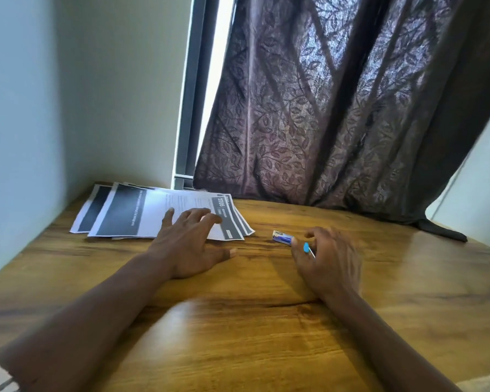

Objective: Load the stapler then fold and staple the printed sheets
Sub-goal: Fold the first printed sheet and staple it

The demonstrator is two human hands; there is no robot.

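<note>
Loading seems underway: left hand [190,241] is resting open on printed sheets [130,213] at eleven o'clock; right hand [328,261] is gripping the stapler [307,248]; next is likely opening the staple box [282,238] beside it.

- Looks like a room in a home, with a corner by the window used as a desk.
- A dark curtain [337,108] with a woven leaf pattern hangs over the window frame [191,108], daylight showing at its edge.
- Plain painted walls [111,94] meet in the corner.
- A wood-grain table [238,335] is pushed against them.
- Printed sheets [125,213] lie fanned out on the table, the only sign of paperwork.
</note>
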